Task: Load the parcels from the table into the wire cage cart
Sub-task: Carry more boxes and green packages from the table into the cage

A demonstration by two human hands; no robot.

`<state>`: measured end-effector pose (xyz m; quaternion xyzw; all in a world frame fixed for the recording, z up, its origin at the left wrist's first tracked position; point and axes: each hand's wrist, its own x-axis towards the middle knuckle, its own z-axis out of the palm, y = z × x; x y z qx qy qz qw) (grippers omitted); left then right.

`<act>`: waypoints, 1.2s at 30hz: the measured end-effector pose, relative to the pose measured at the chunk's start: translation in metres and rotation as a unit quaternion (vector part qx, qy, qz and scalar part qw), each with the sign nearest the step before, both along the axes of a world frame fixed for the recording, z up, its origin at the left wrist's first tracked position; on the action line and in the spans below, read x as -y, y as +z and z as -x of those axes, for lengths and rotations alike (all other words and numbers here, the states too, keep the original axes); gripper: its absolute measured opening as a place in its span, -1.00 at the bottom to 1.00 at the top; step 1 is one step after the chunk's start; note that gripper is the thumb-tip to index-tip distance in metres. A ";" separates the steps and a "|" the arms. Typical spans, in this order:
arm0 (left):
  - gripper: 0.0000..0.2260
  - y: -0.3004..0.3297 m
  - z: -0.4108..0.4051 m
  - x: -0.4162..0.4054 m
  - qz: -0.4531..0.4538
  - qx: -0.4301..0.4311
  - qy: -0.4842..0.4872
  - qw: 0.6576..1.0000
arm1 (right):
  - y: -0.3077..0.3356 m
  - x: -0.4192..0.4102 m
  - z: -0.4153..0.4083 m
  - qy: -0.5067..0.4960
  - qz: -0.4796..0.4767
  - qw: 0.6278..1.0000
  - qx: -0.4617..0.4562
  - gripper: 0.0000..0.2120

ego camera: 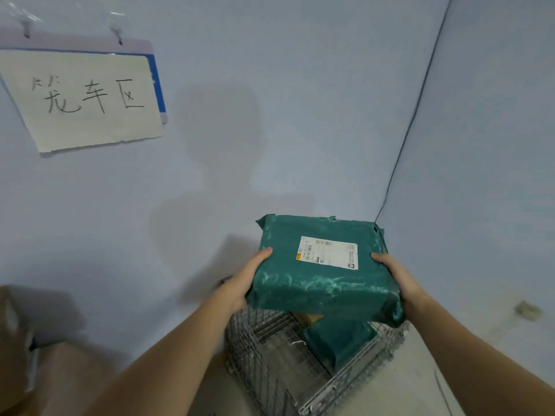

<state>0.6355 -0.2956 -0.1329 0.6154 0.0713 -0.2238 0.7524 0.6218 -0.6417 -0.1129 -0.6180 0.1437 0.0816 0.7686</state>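
**Between both hands: one green parcel, held above the wire cage cart**

Between the two hands, raised in front of the person: one flat, squarish parcel wrapped in crinkled teal-green plastic film (324,265), white printed shipping label (329,252) on its upper face.

Left hand (244,280): grips the parcel's left edge, thumb lying on the top face, remaining fingers hidden under the wrap.

Right hand (396,276): grips the parcel's right edge, thumb on top near the label's corner, other fingers out of sight beneath.

Directly below the hands and the held parcel: one open-topped cage cart of silver metal wire mesh (270,349), standing on a pale floor in the corner of the room. The held parcel is above its rim, not touching it.

Inside the cart, under the right hand: a second teal-green plastic-wrapped parcel (339,340); a brown cardboard piece (309,318) shows just above it, mostly hidden by the held parcel.

Up and to the left of the left hand, on the light blue wall: a cream paper sign with three handwritten black characters (87,100), hung in a clear sleeve with a blue border.

Far left of the left forearm, at the frame edge: a blurred brown cardboard box (18,340).
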 end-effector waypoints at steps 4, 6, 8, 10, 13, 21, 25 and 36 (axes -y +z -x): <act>-0.41 -0.016 -0.003 0.063 -0.003 0.006 -0.057 0.998 | -0.017 0.062 0.031 -0.057 -0.009 0.998 -0.014 -0.37; -0.39 -0.022 -0.004 0.096 -0.010 0.008 -0.085 0.996 | -0.026 0.095 0.047 -0.078 -0.012 0.997 -0.022 -0.37; -0.39 -0.029 -0.007 0.131 -0.021 0.017 -0.104 0.994 | -0.031 0.131 0.058 -0.099 -0.013 0.995 -0.025 -0.36; -0.40 -0.033 -0.010 0.166 -0.022 0.020 -0.121 0.992 | -0.034 0.167 0.066 -0.110 -0.008 0.994 -0.026 -0.37; -0.41 -0.039 -0.014 0.215 -0.025 0.024 -0.128 0.991 | -0.037 0.216 0.071 -0.116 -0.008 0.993 -0.024 -0.40; -0.57 -0.057 -0.022 0.320 0.013 -0.004 -0.076 0.997 | -0.059 0.318 0.042 -0.086 -0.006 0.995 -0.059 -0.32; -0.54 -0.075 -0.046 0.353 0.018 -0.013 -0.038 0.999 | -0.086 0.358 0.005 -0.027 -0.036 0.993 -0.112 -0.35; -0.40 -0.129 -0.157 0.434 0.039 -0.038 0.014 0.998 | -0.127 0.440 -0.114 -0.004 -0.047 0.986 -0.158 -0.40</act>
